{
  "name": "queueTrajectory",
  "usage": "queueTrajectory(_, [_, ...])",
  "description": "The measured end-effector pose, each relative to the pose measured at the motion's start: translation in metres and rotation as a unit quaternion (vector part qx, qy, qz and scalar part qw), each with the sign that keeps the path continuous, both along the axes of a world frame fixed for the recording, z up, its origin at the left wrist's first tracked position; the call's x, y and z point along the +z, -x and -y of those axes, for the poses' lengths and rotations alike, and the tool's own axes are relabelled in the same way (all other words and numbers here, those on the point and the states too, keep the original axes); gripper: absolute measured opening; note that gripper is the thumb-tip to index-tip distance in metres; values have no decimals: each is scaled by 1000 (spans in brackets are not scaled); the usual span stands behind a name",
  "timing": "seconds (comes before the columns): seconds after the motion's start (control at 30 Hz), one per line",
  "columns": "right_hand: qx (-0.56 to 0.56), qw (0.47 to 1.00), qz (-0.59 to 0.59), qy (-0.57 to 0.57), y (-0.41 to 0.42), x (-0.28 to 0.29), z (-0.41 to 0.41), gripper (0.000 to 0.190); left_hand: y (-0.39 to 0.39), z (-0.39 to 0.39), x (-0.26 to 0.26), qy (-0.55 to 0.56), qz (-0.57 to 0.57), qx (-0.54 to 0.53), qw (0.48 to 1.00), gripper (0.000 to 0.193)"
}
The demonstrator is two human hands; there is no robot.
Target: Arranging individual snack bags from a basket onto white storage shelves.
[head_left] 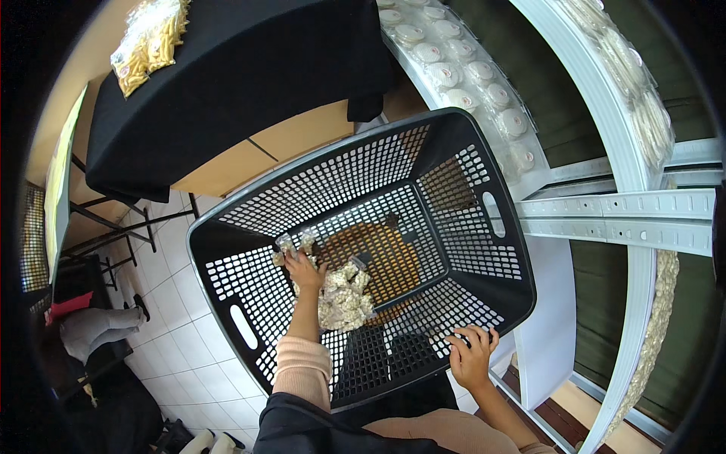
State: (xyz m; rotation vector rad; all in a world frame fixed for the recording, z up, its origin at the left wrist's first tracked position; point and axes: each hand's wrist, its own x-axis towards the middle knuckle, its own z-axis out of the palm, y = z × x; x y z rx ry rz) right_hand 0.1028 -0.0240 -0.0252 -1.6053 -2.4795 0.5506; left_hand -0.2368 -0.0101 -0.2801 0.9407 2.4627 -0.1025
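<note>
A large black plastic basket with slotted walls is in front of me. Low inside it, toward its left end, lies a heap of clear plastic packets with pale, lumpy contents. My left hand reaches down into the basket, fingers spread over packets at the heap's far left. Its fingertips are partly lost among them, so a grip cannot be made out. At the basket's near right rim is my right hand, fingers apart and loosely bent, holding nothing. Through the slotted bottom something orange-brown shows.
A black-draped table bears bags of yellow sticks. On the right, a metal shelf rack holds packs of round white discs and more bagged goods. A person's grey-clad legs show at left over the tiled floor.
</note>
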Motion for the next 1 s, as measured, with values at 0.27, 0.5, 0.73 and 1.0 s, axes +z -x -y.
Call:
queueTrajectory(0.27, [-18,1000,-12,5,-1,-5,2,12,16,-20,-12,-149,-22,40,988,99])
queueTrajectory(0.5, [-26,999,-18,-15,-1,-9,0,16,16,-37,-22,-51,-7,34,998,61])
queueTrajectory(0.73, [-32,999,-21,-21,-5,-13,0,14,-6,-33,15,-308,49,-37,949,40])
queueTrajectory(1.0, [-28,999,-34,-15,-3,-11,2,13,36,-2,8,23,-45,-30,998,52])
